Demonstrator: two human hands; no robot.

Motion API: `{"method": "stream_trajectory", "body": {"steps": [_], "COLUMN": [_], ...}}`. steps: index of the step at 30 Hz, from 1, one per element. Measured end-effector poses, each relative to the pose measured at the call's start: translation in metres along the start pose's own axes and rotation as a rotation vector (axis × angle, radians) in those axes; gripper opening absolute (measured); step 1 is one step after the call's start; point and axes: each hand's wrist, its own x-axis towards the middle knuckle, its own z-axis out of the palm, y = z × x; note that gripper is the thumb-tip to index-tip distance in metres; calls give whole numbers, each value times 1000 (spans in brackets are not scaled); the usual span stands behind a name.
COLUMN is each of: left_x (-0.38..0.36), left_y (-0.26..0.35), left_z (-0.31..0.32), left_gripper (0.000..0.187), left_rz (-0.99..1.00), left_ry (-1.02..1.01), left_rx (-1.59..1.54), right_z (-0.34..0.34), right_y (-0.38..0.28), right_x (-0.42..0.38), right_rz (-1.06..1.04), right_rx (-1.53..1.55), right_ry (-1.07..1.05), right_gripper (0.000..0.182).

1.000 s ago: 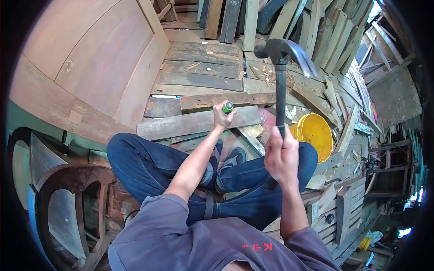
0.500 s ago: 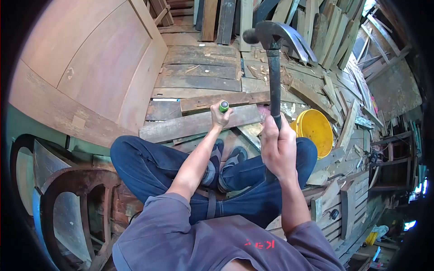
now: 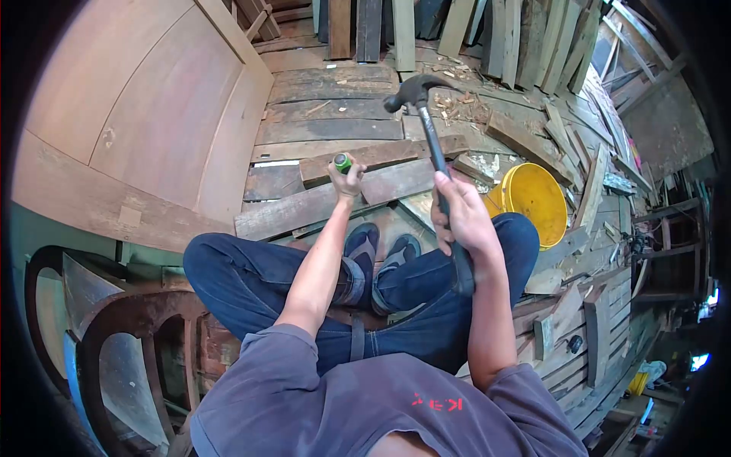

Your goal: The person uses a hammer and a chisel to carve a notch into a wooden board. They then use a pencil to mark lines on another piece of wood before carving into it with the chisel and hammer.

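Note:
My left hand (image 3: 348, 181) is wrapped round a tool with a green handle (image 3: 342, 161), its butt end facing up, over a grey-brown plank (image 3: 297, 209). The tool's lower end is hidden by the hand and cannot be seen. My right hand (image 3: 466, 214) grips the dark shaft of a claw hammer (image 3: 432, 137) above my right knee. The hammer's head stands up and forward of the hand, apart from the green handle. A second, browner board (image 3: 324, 169) lies just behind the plank.
A yellow bucket (image 3: 562, 217) stands right of my right knee. A large wooden panel (image 3: 164, 114) leans at the left, above a curved brown wooden frame (image 3: 91, 324). Upright boards (image 3: 403, 34) line the back. Wood chips and offcuts (image 3: 525, 145) litter the floor.
The hammer has swung lower and to the left, and the fingers of my right hand have loosened round its shaft. My left hand with the green-handled tool has shifted left along the plank.

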Motion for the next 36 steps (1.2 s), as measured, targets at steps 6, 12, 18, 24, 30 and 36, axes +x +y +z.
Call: {"method": "stream_trajectory", "body": {"steps": [6, 12, 18, 24, 30, 36], "left_x": [20, 48, 53, 45, 54, 27], "left_y": [-1, 17, 27, 31, 21, -1], "left_z": [-27, -39, -30, -16, -28, -51], "left_gripper": [6, 14, 16, 13, 16, 50], "left_rz": [-60, -60, -72, -197, -162, -240], "left_ry": [206, 191, 92, -55, -308, -681], "left_rx": [-220, -348, -345, -107, 854, 1344], "right_z": [-19, -34, -40, -41, -40, -38], "right_y": [14, 31, 32, 30, 31, 30], "right_x": [9, 15, 17, 15, 14, 12], "right_rz": [14, 24, 32, 46, 30, 16], "right_rx": [77, 182, 175, 164, 117, 89], "right_ry": [57, 117, 147, 125, 121, 107], "right_gripper": [39, 38, 36, 37, 36, 34]}}
